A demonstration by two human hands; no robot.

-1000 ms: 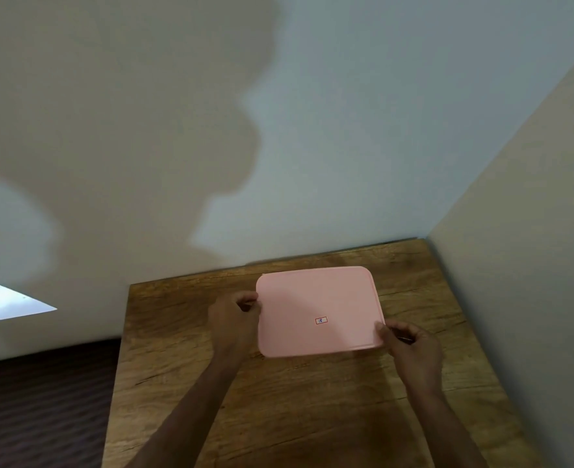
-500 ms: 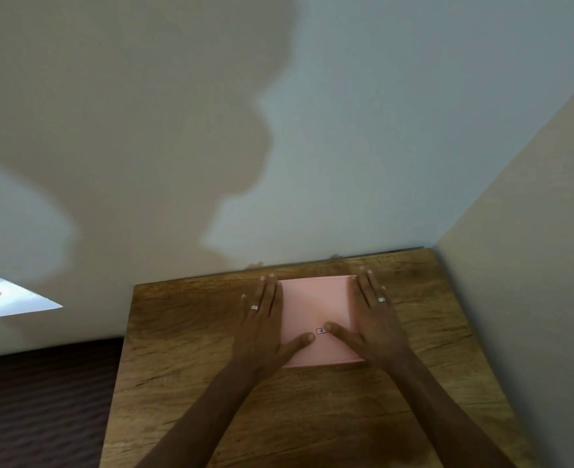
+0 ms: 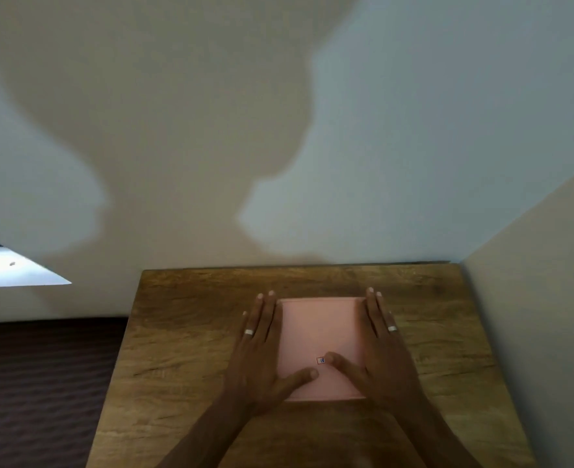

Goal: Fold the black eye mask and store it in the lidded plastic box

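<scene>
Head view: The pink lid [image 3: 319, 332] of the lidded plastic box is seated at the centre of the wooden tabletop [image 3: 184, 349]. The left hand [image 3: 262, 352] is laid flat, fingers extended, on its 9 o'clock edge; the right hand [image 3: 380, 352] likewise at 3 o'clock. Nothing is gripped. The eye mask is not visible.

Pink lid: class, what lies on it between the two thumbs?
In the head view, a small sticker on the pink lid, beside the right thumb; the left thumb sits just below.
</scene>
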